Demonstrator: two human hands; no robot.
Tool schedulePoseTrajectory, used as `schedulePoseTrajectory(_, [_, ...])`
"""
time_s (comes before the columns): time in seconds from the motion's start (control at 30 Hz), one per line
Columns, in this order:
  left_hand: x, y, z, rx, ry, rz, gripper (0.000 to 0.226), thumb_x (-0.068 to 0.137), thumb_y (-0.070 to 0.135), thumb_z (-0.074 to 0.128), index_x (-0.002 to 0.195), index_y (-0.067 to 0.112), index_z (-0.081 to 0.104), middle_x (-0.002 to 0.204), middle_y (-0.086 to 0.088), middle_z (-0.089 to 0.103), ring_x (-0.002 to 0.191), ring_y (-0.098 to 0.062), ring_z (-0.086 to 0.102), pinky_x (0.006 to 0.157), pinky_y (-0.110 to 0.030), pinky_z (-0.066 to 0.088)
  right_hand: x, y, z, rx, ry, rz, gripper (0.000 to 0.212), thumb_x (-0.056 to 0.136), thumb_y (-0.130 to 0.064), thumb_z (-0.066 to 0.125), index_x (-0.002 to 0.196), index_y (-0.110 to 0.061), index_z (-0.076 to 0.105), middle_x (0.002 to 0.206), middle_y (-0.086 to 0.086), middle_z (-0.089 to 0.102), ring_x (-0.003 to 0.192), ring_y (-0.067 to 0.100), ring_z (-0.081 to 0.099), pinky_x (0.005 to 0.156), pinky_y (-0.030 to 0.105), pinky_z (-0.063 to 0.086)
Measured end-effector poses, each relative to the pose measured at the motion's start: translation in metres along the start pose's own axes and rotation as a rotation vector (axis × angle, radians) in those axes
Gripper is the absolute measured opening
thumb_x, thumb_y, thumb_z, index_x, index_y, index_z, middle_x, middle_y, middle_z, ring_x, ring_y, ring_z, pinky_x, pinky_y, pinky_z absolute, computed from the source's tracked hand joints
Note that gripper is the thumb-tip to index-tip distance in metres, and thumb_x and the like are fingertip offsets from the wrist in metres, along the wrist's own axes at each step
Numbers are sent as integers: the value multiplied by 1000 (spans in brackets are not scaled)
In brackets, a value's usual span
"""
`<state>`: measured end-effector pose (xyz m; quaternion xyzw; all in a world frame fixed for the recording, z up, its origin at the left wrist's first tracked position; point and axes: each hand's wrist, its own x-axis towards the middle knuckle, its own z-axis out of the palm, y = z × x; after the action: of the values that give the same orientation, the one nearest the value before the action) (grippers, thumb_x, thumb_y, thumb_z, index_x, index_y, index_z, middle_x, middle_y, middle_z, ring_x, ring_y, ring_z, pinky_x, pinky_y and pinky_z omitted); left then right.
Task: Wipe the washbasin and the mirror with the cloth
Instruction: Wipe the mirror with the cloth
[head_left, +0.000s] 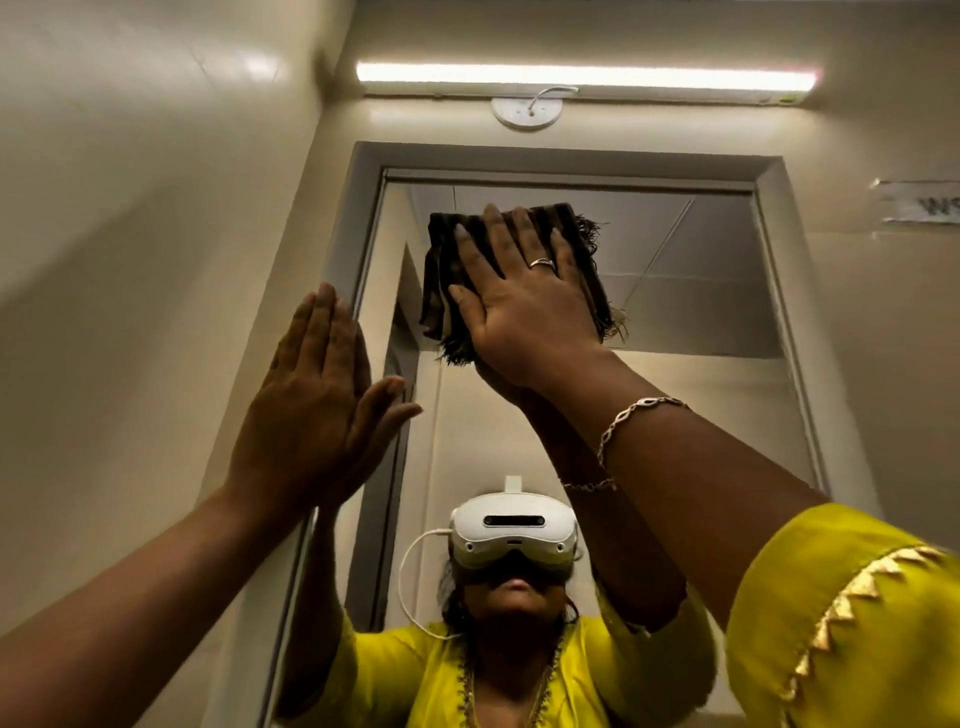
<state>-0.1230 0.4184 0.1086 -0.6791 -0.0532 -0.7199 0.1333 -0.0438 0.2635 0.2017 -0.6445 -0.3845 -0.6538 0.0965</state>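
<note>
Head view: the right hand (524, 306), fingers straight and spread, presses the folded, dark fringed cloth (441, 286) flat on the mirror (701, 291) at upper centre, the cloth under its palm. The left hand (306, 405), fingers straight and together, rests at the mirror's left edge.

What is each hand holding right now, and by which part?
Nothing is gripped. The right hand presses the folded cloth flat against the mirror, palm over its middle; the left hand rests flat at the mirror's left edge.
</note>
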Motion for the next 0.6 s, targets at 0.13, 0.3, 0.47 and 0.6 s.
schedulePoseTrajectory(0.13, [1,1,0,-27,-12,-15,105,80,76,-3,140,-7,20,150,-24,16,138,-28,8,110,-42,14,-13,30,-3,-23,14,35,55,97,-45,18,147,-30,0,157,2,-8,144,22,-11,116,43,-9])
schedulePoseTrajectory(0.3, [1,-2,4,32,-6,-4,101,85,72,2,137,-11,24,147,-27,21,136,-32,14,108,-46,19,-28,66,-10,-64,21,65,62,88,-47,10,147,-29,2,157,2,-5,144,21,-9,117,43,-6])
schedulePoseTrajectory(0.47, [2,-5,8,45,0,-6,98,86,71,5,137,-10,24,147,-28,23,136,-33,15,108,-47,20,-46,105,-19,-78,34,114,62,88,-47,12,147,-28,5,157,2,-2,144,21,-7,117,42,-5])
schedulePoseTrajectory(0.6, [2,-12,15,61,0,2,96,86,71,8,139,-8,22,148,-25,21,138,-33,14,110,-47,19,-56,132,-26,-97,42,143,70,82,-55,3,146,-28,7,157,2,2,145,22,-3,117,44,-2])
